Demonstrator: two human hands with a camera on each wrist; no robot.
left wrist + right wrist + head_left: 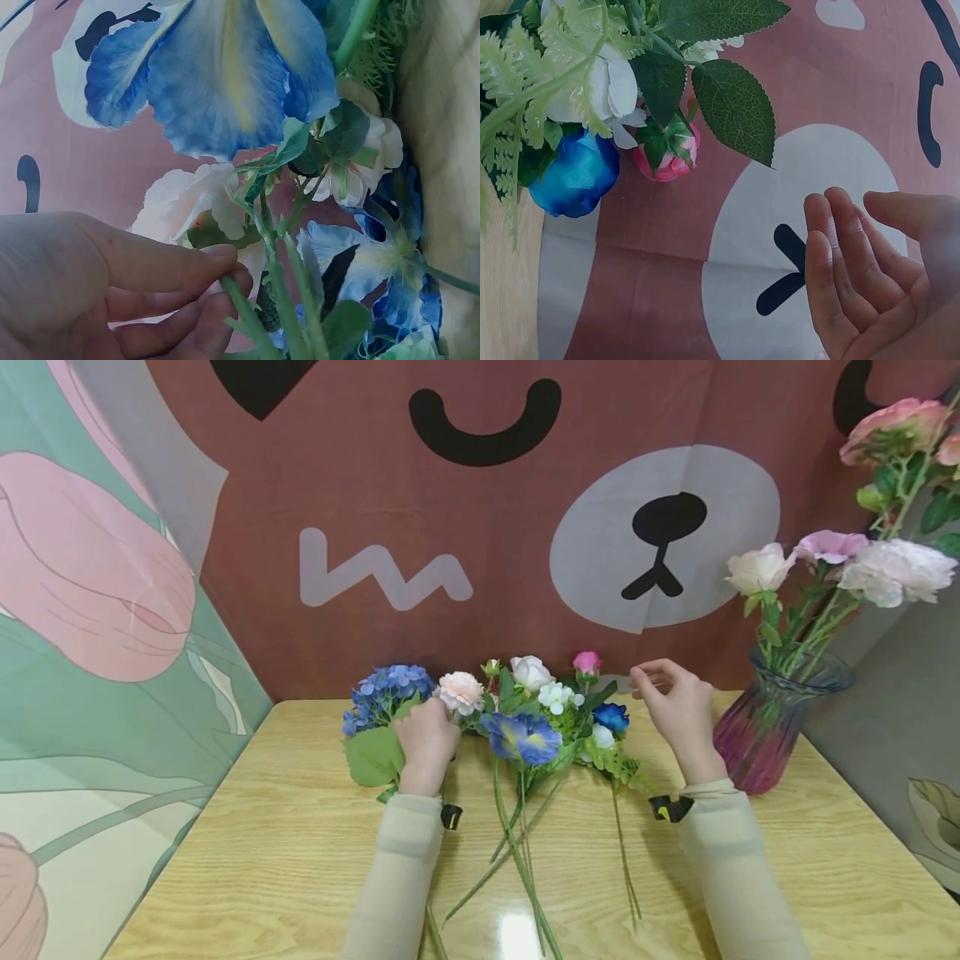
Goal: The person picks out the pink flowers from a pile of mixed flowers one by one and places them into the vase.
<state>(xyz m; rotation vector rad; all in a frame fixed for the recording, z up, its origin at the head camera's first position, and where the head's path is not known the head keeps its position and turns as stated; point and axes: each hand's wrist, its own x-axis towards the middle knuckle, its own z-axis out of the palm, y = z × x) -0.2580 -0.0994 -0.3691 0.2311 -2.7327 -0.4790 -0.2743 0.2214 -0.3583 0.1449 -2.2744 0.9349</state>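
Observation:
My left hand (427, 735) pinches a green flower stem (251, 319) between thumb and fingertips, just below a pale pink flower (180, 202). Blue hydrangea (393, 689) with broad green leaves lies at that hand's left. A blue and yellow iris (522, 737) spreads to its right, its long stem reaching toward me. My right hand (678, 714) is raised off the flowers, fingers loosely bent and holding nothing. Closest to it are a pink rosebud (587, 662) and a blue rose (611, 717), with dark green leaves (735, 109) hanging between them and the fingers.
A glass vase (765, 727), clear blue above and pink below, stands at the right, holding several tall pink and white flowers (896, 568). Long stems (525, 860) cross on the wooden table (285, 843). A printed cloth (360, 485) hangs right behind the flowers.

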